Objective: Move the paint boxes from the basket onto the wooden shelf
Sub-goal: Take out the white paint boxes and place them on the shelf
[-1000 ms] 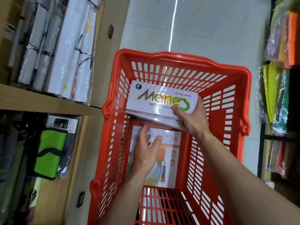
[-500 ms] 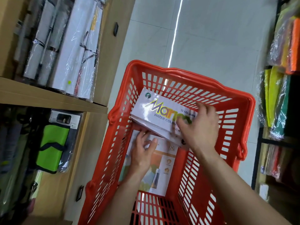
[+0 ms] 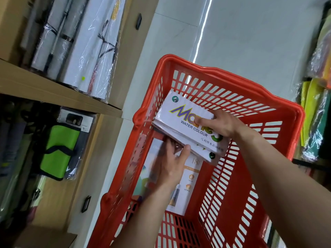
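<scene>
Over the red basket [image 3: 211,72], both hands are clamping stacked paint boxes [image 3: 186,126] (right hand [image 3: 222,125] above, left hand [image 3: 172,163] beneath), which could slide apart if tilted.

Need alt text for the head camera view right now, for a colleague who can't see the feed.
Two bare hands hold a small stack of white water colour boxes inside a red plastic basket: the right hand grips from above, the left hand supports from below. Another paint box lies under them in the basket; a wooden shelf stands to the left.

My left hand [image 3: 172,163] and right hand [image 3: 222,125] are bare, no gloves, rings or watch, and both forearms show uncovered with no sleeve in view.
</scene>
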Available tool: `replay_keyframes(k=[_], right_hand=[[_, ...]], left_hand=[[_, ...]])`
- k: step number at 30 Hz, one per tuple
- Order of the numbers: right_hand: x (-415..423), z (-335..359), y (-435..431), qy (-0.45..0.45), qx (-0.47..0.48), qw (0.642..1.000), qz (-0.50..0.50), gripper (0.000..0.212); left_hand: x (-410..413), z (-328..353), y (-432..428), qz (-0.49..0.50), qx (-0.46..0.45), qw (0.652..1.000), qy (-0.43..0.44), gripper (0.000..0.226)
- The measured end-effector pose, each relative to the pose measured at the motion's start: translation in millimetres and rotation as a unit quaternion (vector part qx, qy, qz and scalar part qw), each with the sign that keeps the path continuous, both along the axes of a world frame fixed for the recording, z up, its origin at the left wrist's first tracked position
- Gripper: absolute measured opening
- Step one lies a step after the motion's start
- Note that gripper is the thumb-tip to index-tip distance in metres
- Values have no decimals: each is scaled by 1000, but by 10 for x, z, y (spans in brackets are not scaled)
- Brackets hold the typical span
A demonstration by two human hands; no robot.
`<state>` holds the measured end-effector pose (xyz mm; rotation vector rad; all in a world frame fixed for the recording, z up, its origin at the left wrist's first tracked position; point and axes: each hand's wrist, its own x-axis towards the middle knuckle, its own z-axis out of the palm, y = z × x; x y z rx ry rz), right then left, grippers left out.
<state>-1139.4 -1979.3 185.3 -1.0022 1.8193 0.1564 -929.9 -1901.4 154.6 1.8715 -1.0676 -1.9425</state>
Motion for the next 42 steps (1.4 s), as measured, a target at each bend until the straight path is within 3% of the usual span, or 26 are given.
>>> replay_keyframes(k=[4, 12, 17, 23, 27, 33, 38, 42], right_hand=[[-33, -63, -31, -23, 14, 1000, 6, 75], [13, -27, 36, -36, 19, 998, 40, 78], [59, -70, 74, -95, 19, 994, -40, 45], [91, -28, 119, -125, 8, 991, -47, 39], [99, 71, 146, -130, -16, 991, -33, 56], [175, 255, 296, -224, -38, 969, -99, 52], [273, 440, 432, -213, -67, 963, -153, 67], [340, 714, 593, -245, -77, 945, -204, 58]], left_hand=[[-71, 99, 1, -40, -46, 998, -34, 69], [-155, 273, -27, -20, -37, 999, -32, 58], [-210, 298, -36, 5, -32, 999, -40, 61], [-268, 206, 71, 59, -44, 997, -17, 68], [-227, 240, 115, 118, -32, 992, 37, 62], [-229, 288, 104, 193, 44, 973, 121, 51], [-200, 398, 129, 246, 50, 955, 159, 45], [-166, 576, 160, 264, 41, 946, 185, 47]])
